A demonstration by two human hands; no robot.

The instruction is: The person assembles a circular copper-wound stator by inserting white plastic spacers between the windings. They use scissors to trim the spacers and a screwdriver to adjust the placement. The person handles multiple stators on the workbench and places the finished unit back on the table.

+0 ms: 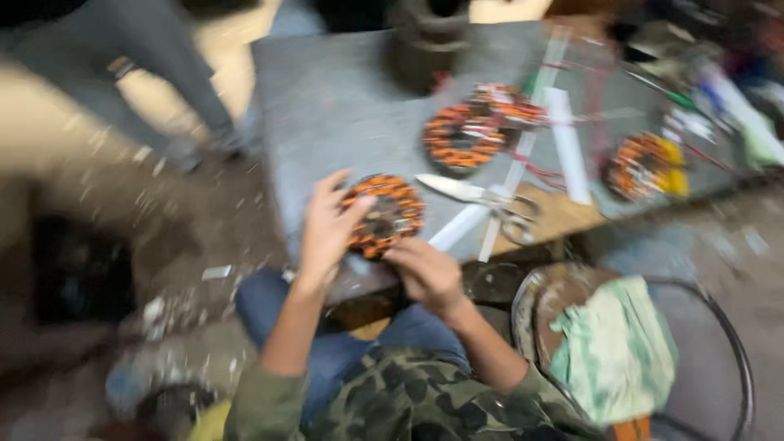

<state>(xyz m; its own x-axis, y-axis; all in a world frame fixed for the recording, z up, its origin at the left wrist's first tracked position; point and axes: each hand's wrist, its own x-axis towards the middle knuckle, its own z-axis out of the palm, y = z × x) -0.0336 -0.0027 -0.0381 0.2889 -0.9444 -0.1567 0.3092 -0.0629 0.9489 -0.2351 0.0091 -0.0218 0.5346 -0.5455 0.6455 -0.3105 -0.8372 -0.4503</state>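
Copper-orange coils ring the round stator [382,215] at the near edge of the grey bench [327,106]; the left hand [327,229] clasps its left rim with fingers curled over the top, and the right hand [429,273] pinches at its lower edge. A steady left grip and small fingertip moves would suit this, I reckon. Further right lie scissors [490,200], white strips [567,143], two stacked stators [478,131], another stator [641,167], and a green cloth [616,347] over a round pan

Left hand [327,224] and right hand [426,273] gripped an orange-wound coil ring [384,215] at the edge of the grey counter [343,106]; scissors [490,200] lay just beside it.
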